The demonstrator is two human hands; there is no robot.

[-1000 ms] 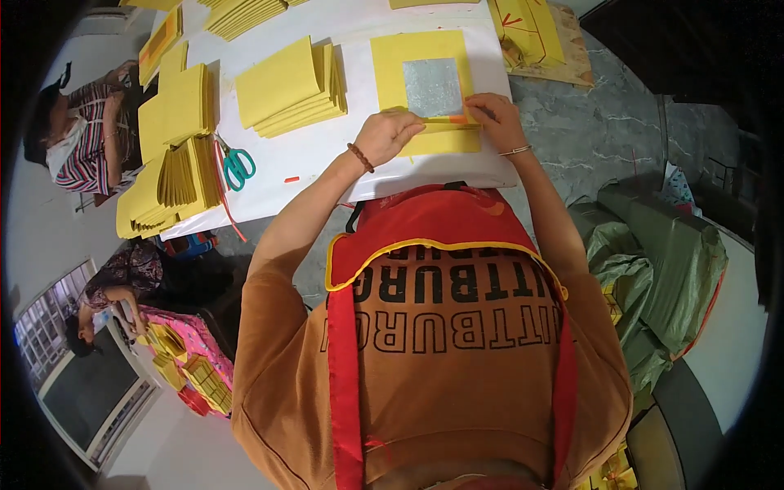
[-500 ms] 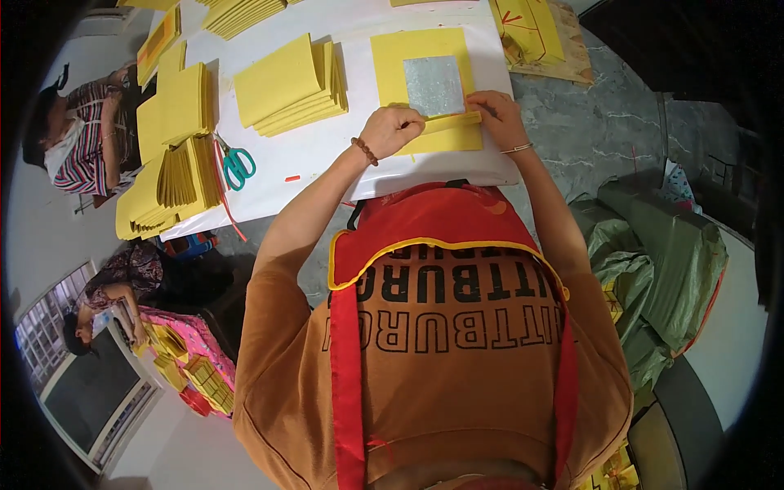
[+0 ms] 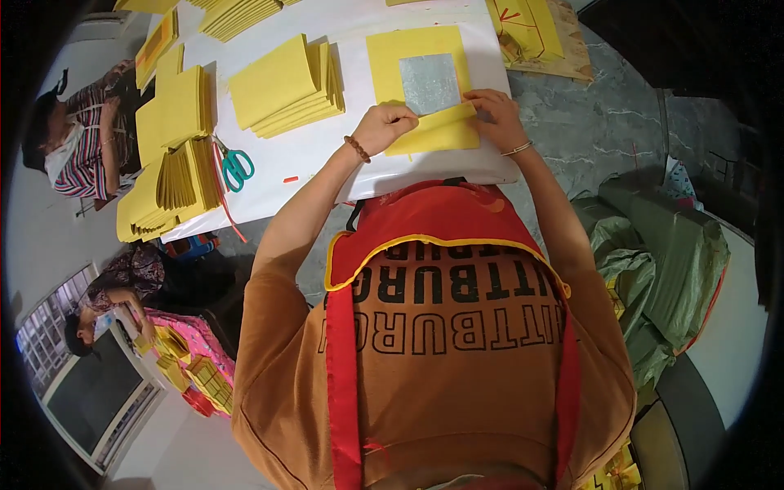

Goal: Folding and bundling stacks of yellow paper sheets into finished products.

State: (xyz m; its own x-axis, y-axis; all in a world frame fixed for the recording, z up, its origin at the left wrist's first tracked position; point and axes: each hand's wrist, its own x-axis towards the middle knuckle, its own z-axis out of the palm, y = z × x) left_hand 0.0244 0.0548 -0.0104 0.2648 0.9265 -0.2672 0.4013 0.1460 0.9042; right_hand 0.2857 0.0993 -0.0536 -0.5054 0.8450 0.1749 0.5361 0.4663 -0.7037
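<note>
A yellow paper sheet (image 3: 377, 53) with a silver square (image 3: 429, 82) on it lies near the right end of the white-covered table. Its near part is folded into a strip lying across the lower edge of the silver square. My left hand (image 3: 384, 128) pinches the left end of this folded strip, thumb and fingers together. At the strip's right end, my right hand (image 3: 500, 118) grips the paper between thumb and curled fingers. To the left stands a stack of folded yellow papers (image 3: 276, 82), apart from my hands.
Teal-handled scissors (image 3: 237, 168) and a red ribbon (image 3: 226, 204) lie by more folded yellow stacks (image 3: 175, 175) at the table's left. Two people sit to the left, one at a pink-covered table (image 3: 214, 347). Green plastic-covered bundles (image 3: 665, 265) stand on the right.
The folded strip at the sheet's near side now looks broader and tilts up to the right. Both hands have shifted only slightly and keep hold of its ends.
</note>
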